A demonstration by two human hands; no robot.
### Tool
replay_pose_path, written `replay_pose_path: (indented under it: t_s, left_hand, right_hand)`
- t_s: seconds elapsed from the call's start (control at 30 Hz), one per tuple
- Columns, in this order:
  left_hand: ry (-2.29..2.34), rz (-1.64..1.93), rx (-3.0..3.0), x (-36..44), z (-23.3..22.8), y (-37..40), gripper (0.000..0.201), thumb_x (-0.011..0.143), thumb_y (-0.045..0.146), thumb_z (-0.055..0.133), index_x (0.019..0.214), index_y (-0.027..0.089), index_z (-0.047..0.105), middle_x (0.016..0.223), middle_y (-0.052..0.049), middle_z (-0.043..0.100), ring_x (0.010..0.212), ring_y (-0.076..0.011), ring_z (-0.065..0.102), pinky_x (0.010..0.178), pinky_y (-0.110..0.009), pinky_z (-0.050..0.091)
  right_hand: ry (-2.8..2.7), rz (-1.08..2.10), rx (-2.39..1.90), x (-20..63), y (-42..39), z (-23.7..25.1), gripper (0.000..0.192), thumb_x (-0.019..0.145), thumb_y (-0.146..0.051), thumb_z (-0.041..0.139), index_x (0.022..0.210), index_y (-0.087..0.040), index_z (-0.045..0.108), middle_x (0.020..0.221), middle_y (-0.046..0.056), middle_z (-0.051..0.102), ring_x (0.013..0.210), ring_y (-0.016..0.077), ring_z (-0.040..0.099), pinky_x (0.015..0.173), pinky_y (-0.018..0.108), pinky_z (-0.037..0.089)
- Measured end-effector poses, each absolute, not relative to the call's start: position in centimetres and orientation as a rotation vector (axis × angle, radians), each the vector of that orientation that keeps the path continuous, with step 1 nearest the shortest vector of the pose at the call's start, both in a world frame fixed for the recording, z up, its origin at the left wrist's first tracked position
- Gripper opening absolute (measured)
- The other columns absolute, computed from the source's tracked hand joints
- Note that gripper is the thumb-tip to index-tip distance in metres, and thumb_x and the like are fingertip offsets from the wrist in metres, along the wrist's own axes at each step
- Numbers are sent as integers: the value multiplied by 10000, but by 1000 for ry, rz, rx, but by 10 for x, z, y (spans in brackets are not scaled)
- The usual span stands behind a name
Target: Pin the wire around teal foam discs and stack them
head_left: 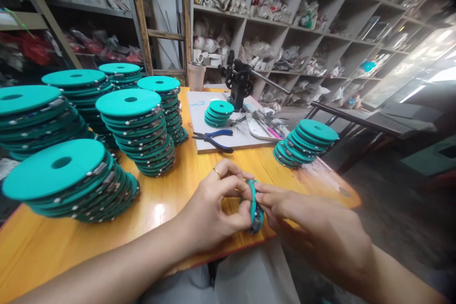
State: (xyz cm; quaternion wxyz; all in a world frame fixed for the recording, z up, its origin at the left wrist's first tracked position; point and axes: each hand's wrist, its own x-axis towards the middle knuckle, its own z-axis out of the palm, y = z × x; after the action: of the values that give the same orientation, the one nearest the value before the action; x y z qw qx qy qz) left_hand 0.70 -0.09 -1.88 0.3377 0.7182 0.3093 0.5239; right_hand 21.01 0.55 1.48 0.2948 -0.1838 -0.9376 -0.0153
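Both of my hands hold one teal spool (255, 206) on edge over the front rim of the wooden table (171, 199). My left hand (217, 204), with a ring on one finger, grips its left face with curled fingers. My right hand (306, 223) pinches its right face with the fingertips. The spool's lower part is hidden between my fingers.
Tall stacks of teal spools (135, 128) fill the left of the table, and a leaning stack (306, 142) stands at the right. Blue-handled pliers (213, 138) and a small spool pile (218, 113) lie on a white board beside a black winder (240, 80). Shelves stand behind.
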Motion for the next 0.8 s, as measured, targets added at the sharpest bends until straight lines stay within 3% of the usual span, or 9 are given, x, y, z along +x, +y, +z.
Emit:
replay_pose_path:
  t_s: [0.17, 0.37, 0.57, 0.67, 0.8]
  left_hand:
    - [823, 1370, 1868, 9, -18, -2, 119, 750, 33, 587, 798, 141, 572, 952, -39, 450, 1081, -172, 611, 821, -241, 608]
    - [858, 1346, 1814, 12, -16, -5, 116, 754, 43, 587, 790, 149, 557, 949, -43, 454, 1084, -169, 599, 743, -194, 597]
    - [853, 1335, 1770, 9, -15, -3, 103, 758, 53, 581, 776, 150, 556, 945, -41, 454, 1086, -165, 587, 768, -210, 596]
    - [854, 1306, 1742, 8, -14, -4, 98, 770, 58, 576, 767, 151, 546, 956, -42, 451, 1088, -158, 582, 792, -215, 592]
    - [853, 1283, 1760, 9, -14, -5, 108, 783, 55, 565, 801, 162, 564, 974, -45, 466, 1137, -166, 556, 824, -222, 584]
  right_hand:
    - [-2652, 108, -577, 209, 3, 18, 234, 985, -159, 366, 1070, -156, 584, 1196, 53, 613, 1161, 149, 584, 1141, 308, 420]
    - [-2593, -41, -536, 206, 1, 17, 226, 956, -144, 370, 1011, -156, 589, 1098, 88, 648, 1063, 179, 639, 1094, 333, 460]
    - [-2538, -112, -569, 212, 5, 18, 347, 970, -106, 407, 1305, -144, 492, 1276, 55, 569, 1215, 104, 546, 1098, 173, 430]
    - [-2547, -160, -620, 215, 3, 17, 394, 973, -159, 479, 1359, -93, 446, 1346, 104, 505, 1276, 138, 494, 1104, 216, 438]
    - [-2551, -235, -627, 215, 0, 10, 478, 964, -376, 565, 1346, -95, 506, 1378, 138, 466, 1256, 183, 517, 1054, 250, 493]
